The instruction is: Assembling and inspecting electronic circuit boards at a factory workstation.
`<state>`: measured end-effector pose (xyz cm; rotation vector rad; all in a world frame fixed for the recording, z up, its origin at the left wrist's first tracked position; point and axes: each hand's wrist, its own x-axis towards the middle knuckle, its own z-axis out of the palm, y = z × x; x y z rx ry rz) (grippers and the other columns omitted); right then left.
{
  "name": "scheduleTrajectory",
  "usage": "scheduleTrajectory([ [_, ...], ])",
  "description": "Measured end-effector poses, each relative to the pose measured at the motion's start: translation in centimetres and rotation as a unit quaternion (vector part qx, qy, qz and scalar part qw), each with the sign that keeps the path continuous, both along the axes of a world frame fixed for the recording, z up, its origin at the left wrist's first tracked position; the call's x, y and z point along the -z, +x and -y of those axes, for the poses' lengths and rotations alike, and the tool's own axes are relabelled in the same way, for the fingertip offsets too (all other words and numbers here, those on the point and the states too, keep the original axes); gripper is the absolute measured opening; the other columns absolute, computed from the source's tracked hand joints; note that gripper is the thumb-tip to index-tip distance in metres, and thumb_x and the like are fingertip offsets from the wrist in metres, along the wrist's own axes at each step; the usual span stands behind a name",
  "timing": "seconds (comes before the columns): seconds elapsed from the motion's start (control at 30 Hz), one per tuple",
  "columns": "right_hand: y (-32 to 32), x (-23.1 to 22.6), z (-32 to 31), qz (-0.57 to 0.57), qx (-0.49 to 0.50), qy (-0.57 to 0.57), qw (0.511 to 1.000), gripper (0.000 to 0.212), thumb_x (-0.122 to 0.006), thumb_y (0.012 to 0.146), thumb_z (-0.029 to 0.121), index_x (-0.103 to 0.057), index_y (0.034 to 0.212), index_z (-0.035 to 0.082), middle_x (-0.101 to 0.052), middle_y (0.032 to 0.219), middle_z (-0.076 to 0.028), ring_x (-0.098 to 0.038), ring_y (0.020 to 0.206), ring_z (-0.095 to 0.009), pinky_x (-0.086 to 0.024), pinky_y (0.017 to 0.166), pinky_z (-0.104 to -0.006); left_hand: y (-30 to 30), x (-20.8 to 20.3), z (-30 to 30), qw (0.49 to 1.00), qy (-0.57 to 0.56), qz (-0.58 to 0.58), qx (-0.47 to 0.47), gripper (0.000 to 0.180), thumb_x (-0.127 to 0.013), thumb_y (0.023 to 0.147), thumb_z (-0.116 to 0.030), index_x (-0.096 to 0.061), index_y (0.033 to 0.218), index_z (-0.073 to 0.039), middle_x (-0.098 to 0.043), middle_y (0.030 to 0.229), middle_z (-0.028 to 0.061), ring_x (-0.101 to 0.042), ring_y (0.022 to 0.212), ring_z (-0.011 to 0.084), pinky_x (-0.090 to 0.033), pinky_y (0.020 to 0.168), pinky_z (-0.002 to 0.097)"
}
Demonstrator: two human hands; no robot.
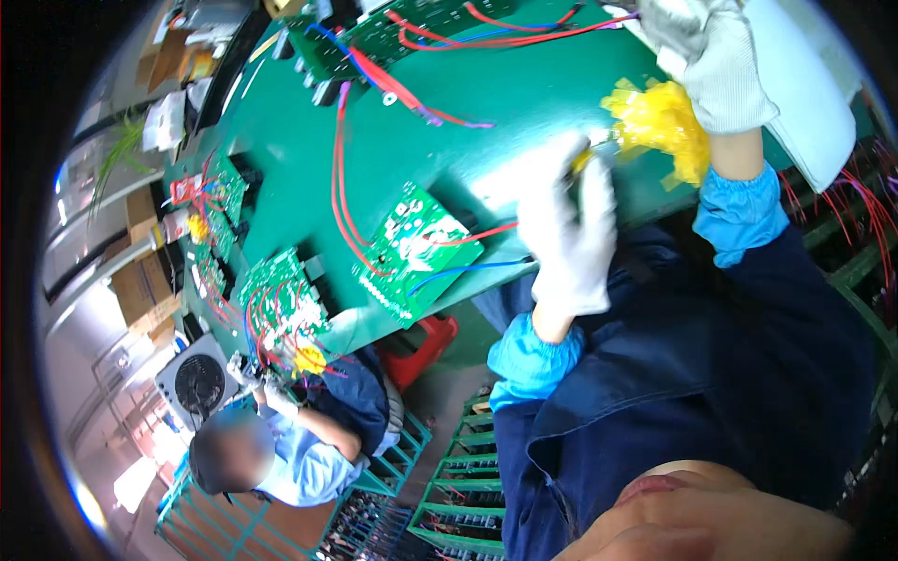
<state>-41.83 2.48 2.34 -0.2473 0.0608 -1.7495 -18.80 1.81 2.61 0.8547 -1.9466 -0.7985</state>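
Observation:
Both of my hands wear white gloves with blue cuffs. My left hand (571,224) is closed at the near edge of the green table (524,112), with a small yellow piece (582,161) at its fingertips; exactly what it grips is unclear. A red wire and a blue wire (468,271) run from a green circuit board (416,252) up to that hand. Beyond a crumpled bunch of yellow tape (659,126), my right hand (716,70) is closed around something pale that I cannot make out. Red wires with purple ends (524,42) reach toward it from a larger board (393,37).
More wired boards (281,299) line the table to the left. A co-worker (299,449) sits there beside a fan (199,383). A red stool (421,351) and green racks (458,496) stand below the table edge. A white padded thing (804,93) lies at right.

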Motion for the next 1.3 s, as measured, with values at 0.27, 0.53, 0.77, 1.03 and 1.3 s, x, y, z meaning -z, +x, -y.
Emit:
scheduleTrajectory([
  [0.27,-4.1,2.3,-3.1,-0.224,0.186,0.147,0.945,0.029,-0.048,0.100,0.016,-0.048,0.126,0.004,-0.053,0.100,-0.004,-0.052,0.087,-0.012,-0.045,0.063,-0.0218,-7.2,4.3,-0.6,0.946,-0.114,0.281,0.118,0.074,-0.064,0.085,-0.049,-0.044,0.142,-0.007,-0.035,0.152,0.0182,-0.029,0.141,0.0434,-0.020,0.111,0.0642],
  [0.53,-3.2,1.9,-1.5,-0.399,0.257,0.225,0.851,0.033,-0.046,0.101,0.020,-0.049,0.129,0.002,-0.058,0.104,-0.008,-0.058,0.093,-0.016,-0.050,0.073,-0.0261,-2.6,3.3,-1.8,0.945,-0.090,0.290,0.124,0.083,-0.071,0.076,-0.048,-0.040,0.145,-0.013,-0.027,0.156,0.0186,-0.028,0.141,0.0466,-0.014,0.113,0.0662],
  [0.77,-1.7,1.0,0.1,-0.528,0.268,0.227,0.773,0.038,-0.045,0.102,0.023,-0.049,0.131,0.000,-0.063,0.107,-0.012,-0.063,0.099,-0.019,-0.054,0.082,-0.0298,0.8,3.2,-4.5,0.960,-0.073,0.234,0.137,0.073,-0.071,0.079,-0.045,-0.048,0.134,-0.003,-0.045,0.142,0.0197,-0.040,0.134,0.0393,-0.030,0.112,0.0538],
  [1.03,-0.4,0.5,3.9,-0.379,0.205,0.348,0.832,0.037,-0.045,0.103,0.024,-0.052,0.130,-0.002,-0.065,0.109,-0.012,-0.066,0.100,-0.021,-0.055,0.089,-0.0317,8.2,-0.4,-6.0,0.977,0.007,0.214,0.007,0.030,-0.066,0.085,-0.010,-0.068,0.115,-0.015,-0.062,0.066,0.0109,-0.058,0.052,0.0280,-0.047,0.050,0.0394],
  [1.3,1.4,1.3,4.6,-0.416,-0.014,0.042,0.908,0.034,-0.049,0.102,0.025,-0.054,0.130,0.006,-0.061,0.099,0.000,-0.060,0.084,-0.009,-0.051,0.080,-0.0203,15.7,2.1,-4.0,0.938,-0.054,-0.153,-0.307,0.031,-0.056,0.087,-0.007,-0.062,0.115,0.004,-0.068,0.079,0.0114,-0.063,0.061,0.0224,-0.051,0.058,0.0315],
])
